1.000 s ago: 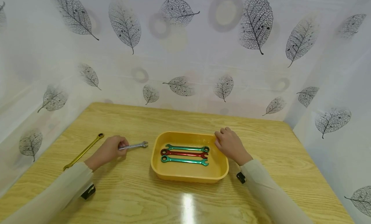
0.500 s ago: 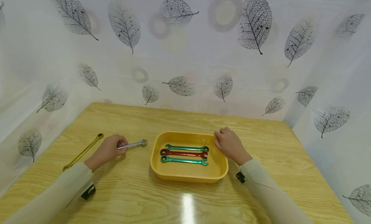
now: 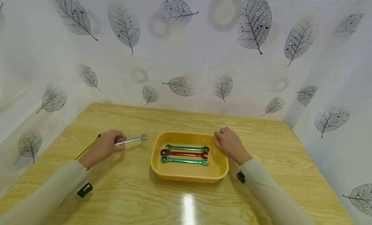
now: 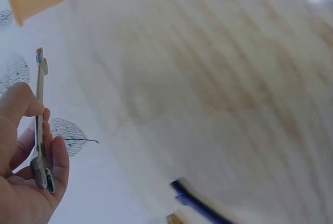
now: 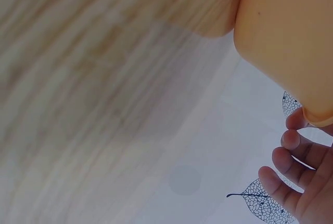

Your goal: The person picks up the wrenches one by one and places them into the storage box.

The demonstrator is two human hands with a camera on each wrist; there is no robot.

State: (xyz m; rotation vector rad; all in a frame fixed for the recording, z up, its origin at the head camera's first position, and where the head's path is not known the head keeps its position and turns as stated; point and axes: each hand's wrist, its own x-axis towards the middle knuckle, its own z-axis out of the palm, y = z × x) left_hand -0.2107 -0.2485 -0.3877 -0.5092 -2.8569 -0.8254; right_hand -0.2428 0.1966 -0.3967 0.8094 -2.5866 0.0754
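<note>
My left hand (image 3: 108, 143) pinches a silver combination wrench (image 3: 132, 140) between thumb and fingers, left of a yellow plastic tray (image 3: 189, 179). In the left wrist view, this silver wrench (image 4: 39, 86) is held off the table, with its ring end near the palm. My right hand (image 3: 231, 145) grips the tray's right rim; in the right wrist view, fingertips (image 5: 290, 139) curl near that rim (image 5: 318, 117). Inside the tray lie a green wrench (image 3: 187, 148), a red wrench (image 3: 184, 154) and another green wrench (image 3: 185, 161), roughly parallel.
A gold-yellow wrench (image 3: 87, 149) lies on the wooden table (image 3: 139, 199), partly hidden behind my left hand and forearm. A dark blue bar-like thing (image 4: 200, 206) shows at the bottom of the left wrist view. Leaf-patterned cloth (image 3: 186, 57) hangs around the table's back and sides.
My left hand has moved slightly up and to the left with the silver wrench, and now covers part of the gold-yellow wrench. The right hand stays on the tray rim.
</note>
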